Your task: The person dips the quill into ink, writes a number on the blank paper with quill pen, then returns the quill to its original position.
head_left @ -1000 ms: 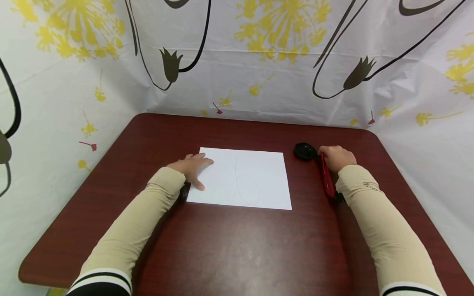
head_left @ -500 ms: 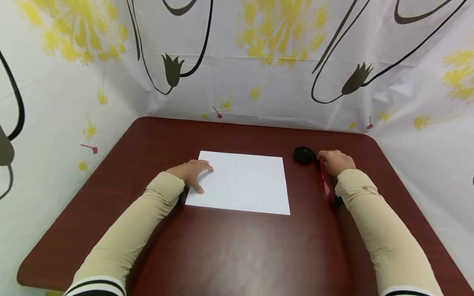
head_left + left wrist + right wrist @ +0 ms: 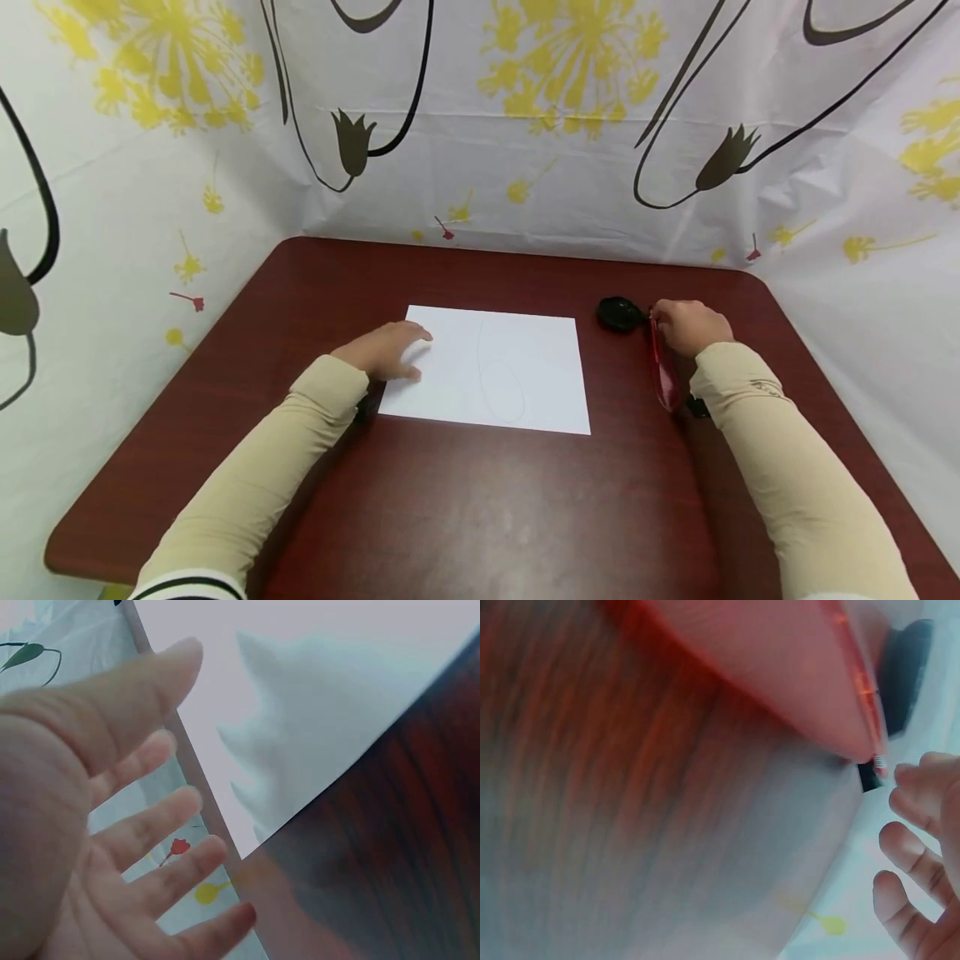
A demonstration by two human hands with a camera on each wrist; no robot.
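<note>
My left hand is at the left edge of a white sheet of paper. In the left wrist view its fingers are spread and hold nothing, and their shadow falls on the paper. A thin, faint line ending in an oval loop runs down the sheet. On the right, my right hand is beside a long red, see-through item with a bright rim. The right wrist view shows loosely bent fingers next to the tip of the red item, with no grip visible.
A round black object lies just left of the red item's far end. The dark red wooden table has rounded corners and meets patterned white sheeting at the back and sides.
My left hand has turned and drawn slightly left, its fingers now bunched from the head view. The right hand stays near the red item. The head view has shifted a little.
</note>
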